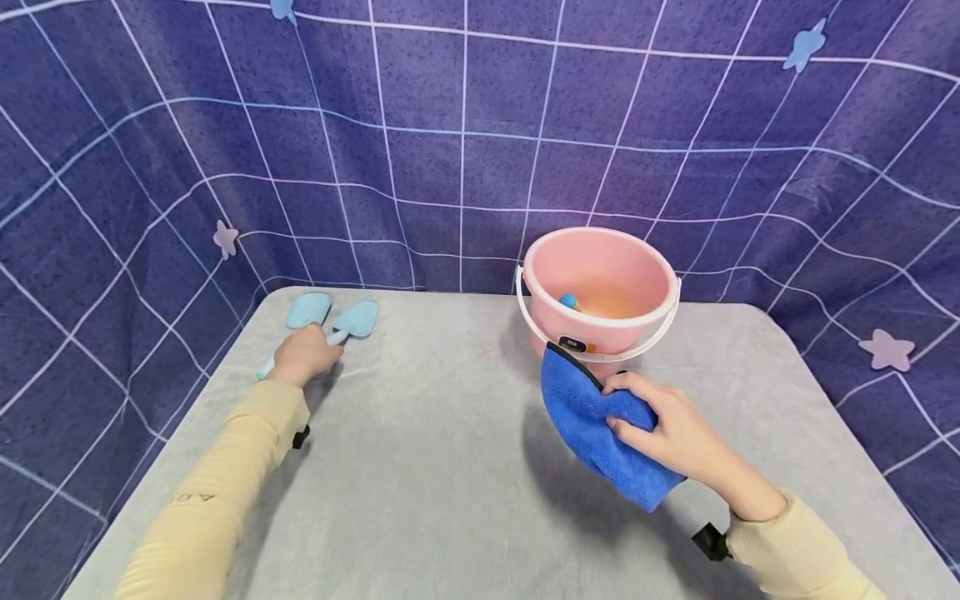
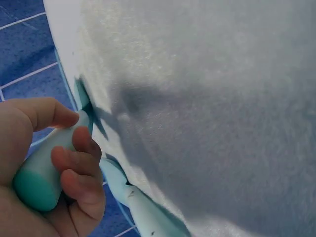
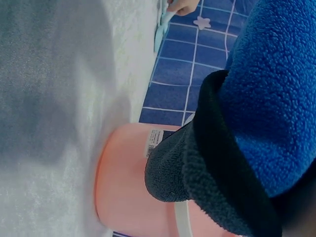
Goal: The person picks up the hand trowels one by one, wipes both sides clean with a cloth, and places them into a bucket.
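My left hand (image 1: 303, 354) is at the left side of the table, fingers curled round the pale handle of a light-blue spatula (image 1: 356, 319). Its teal handle end (image 2: 37, 190) shows in the left wrist view. A second light-blue spatula (image 1: 307, 310) lies close beside it, its handle partly hidden by the hand. On the other side, my right hand (image 1: 667, 425) pinches a blue towel (image 1: 592, 425) with black edging and a dark grey reverse. The towel hangs above the table, just in front of a pink bucket (image 1: 558, 321).
The bucket's white handle (image 1: 660, 337) hangs down its front. Inside sits a small blue round object (image 1: 567, 300), partly hidden by the rim. A grey cloth-like surface covers the table (image 1: 420, 467). Purple-blue curtains (image 1: 420, 150) with pale grid lines stand behind and at both sides.
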`<state>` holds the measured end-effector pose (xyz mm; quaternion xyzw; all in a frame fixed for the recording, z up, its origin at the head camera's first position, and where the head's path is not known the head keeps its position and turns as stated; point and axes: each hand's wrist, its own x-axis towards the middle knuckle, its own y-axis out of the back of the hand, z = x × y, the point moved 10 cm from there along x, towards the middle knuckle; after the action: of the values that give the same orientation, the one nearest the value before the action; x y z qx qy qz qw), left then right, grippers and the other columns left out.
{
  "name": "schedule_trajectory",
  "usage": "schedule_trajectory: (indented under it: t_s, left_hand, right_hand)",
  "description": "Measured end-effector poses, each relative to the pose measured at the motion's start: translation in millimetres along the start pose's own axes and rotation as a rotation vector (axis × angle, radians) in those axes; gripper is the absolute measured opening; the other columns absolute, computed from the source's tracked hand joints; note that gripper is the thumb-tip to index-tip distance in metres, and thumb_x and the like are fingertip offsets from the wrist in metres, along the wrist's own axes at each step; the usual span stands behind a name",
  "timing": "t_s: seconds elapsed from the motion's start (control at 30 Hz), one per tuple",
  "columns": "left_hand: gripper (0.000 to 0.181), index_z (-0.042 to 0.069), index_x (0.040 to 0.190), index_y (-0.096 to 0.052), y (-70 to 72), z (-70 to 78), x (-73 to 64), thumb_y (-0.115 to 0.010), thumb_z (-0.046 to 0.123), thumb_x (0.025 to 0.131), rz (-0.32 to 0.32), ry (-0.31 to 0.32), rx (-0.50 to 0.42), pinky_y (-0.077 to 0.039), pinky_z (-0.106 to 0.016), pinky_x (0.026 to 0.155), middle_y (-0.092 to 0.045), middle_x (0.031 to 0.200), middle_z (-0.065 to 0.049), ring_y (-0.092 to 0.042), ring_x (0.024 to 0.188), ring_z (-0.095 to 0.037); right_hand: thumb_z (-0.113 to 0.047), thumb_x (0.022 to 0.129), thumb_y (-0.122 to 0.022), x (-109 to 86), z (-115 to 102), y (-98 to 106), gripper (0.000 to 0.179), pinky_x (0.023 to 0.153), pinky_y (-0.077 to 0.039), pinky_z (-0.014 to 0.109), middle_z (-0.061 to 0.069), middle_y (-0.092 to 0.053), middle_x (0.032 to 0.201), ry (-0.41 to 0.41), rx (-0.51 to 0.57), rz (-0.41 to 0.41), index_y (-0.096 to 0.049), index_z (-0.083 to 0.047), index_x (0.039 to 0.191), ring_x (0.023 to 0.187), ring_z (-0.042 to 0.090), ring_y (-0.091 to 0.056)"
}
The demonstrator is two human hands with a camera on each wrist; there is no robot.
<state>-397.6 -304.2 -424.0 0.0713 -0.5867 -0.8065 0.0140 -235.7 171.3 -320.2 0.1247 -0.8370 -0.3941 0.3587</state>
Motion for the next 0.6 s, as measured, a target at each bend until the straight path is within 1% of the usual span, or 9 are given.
schedule_trajectory:
  t_s: [0.07, 0.17, 0.23, 0.3, 0.5, 0.6]
  left_hand:
    - [0.035, 0.0, 0.092, -0.05, 2.6, 0.6, -1.9, -0.055, 0.034, 0.084, 0.006, -0.007, 0.012, -0.042, -0.041, 0.056, -0.057, 0.087, -0.019, -0.055, 0.073, -0.033]
    - [0.033, 0.003, 0.086, -0.051, 7.2, 3.1, -4.5, -0.056, 0.036, 0.083, 0.028, -0.026, 0.038, -0.041, -0.04, 0.052, -0.056, 0.082, -0.016, -0.054, 0.069, -0.031]
    - [0.034, 0.004, 0.083, -0.052, 11.1, 6.7, -7.8, -0.057, 0.038, 0.084, 0.044, -0.042, 0.048, -0.04, -0.04, 0.051, -0.056, 0.079, -0.015, -0.053, 0.067, -0.03]
    - [0.033, 0.005, 0.082, -0.054, 14.6, 11.2, -11.4, -0.059, 0.038, 0.083, 0.06, -0.067, 0.048, -0.04, -0.041, 0.05, -0.056, 0.077, -0.014, -0.053, 0.065, -0.03]
    - [0.03, 0.0, 0.092, -0.061, 23.5, 26.5, -28.8, -0.063, 0.027, 0.08, 0.081, -0.124, 0.032, -0.04, -0.04, 0.048, -0.06, 0.079, -0.015, -0.054, 0.064, -0.029]
    - [0.03, -0.001, 0.092, -0.063, 28.1, 35.0, -38.3, -0.064, 0.027, 0.079, 0.102, -0.151, 0.033, -0.039, -0.04, 0.047, -0.061, 0.078, -0.015, -0.054, 0.063, -0.03]
  right_hand:
    - [-0.011, 0.075, -0.072, -0.1, 0, 1, 0.04, 0.066, -0.046, 0.022, -0.008, -0.063, 0.099, -0.001, 0.0, 0.001, -0.058, -0.023, 0.11, 0.077, 0.005, -0.056]
    - [-0.01, 0.074, -0.072, -0.1, -1, 4, 0.04, 0.066, -0.045, 0.02, -0.008, -0.063, 0.1, 0.003, -0.001, 0.007, -0.058, -0.023, 0.11, 0.077, 0.005, -0.057]
    - [-0.009, 0.074, -0.072, 0.3, -1, 7, 0.04, 0.066, -0.044, 0.019, -0.009, -0.063, 0.1, 0.007, 0.002, 0.017, -0.058, -0.023, 0.109, 0.077, 0.005, -0.057]
    - [-0.008, 0.074, -0.071, 0.9, -2, 10, 0.04, 0.066, -0.044, 0.018, -0.009, -0.063, 0.099, 0.013, 0.003, 0.026, -0.059, -0.023, 0.109, 0.076, 0.005, -0.057]
    - [-0.006, 0.074, -0.071, 4.2, -7, 20, 0.04, 0.065, -0.044, 0.018, -0.008, -0.064, 0.097, 0.016, -0.008, 0.048, -0.059, -0.023, 0.109, 0.074, 0.005, -0.057]
    - [-0.007, 0.074, -0.072, 6.6, -11, 26, 0.04, 0.066, -0.045, 0.018, -0.006, -0.064, 0.097, 0.013, -0.028, 0.059, -0.059, -0.023, 0.109, 0.075, 0.006, -0.057]
